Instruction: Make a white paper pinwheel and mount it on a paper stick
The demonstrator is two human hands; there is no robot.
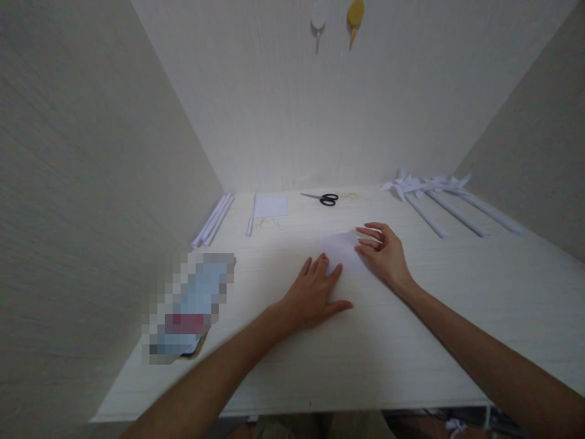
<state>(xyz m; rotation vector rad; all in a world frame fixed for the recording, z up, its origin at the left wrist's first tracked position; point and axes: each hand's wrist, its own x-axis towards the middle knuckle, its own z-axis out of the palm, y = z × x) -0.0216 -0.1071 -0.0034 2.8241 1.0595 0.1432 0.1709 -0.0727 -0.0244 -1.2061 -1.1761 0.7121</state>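
A small square sheet of white paper (343,251) lies on the white table in front of me. My left hand (313,296) rests palm down at its lower left corner, fingers spread and fingertips touching the paper. At the right edge of the sheet is my right hand (382,253), its fingers curved. Thumb and index finger come close together there and appear to pinch the paper's edge, while the other fingers stay a little apart above it.
Black-handled scissors (328,199) lie near the back wall. At back left are several rolled paper sticks (214,219), a single stick (251,214) and another paper square (271,207). Paper pinwheels (432,194) lie at back right. A blurred-out phone (194,308) lies left.
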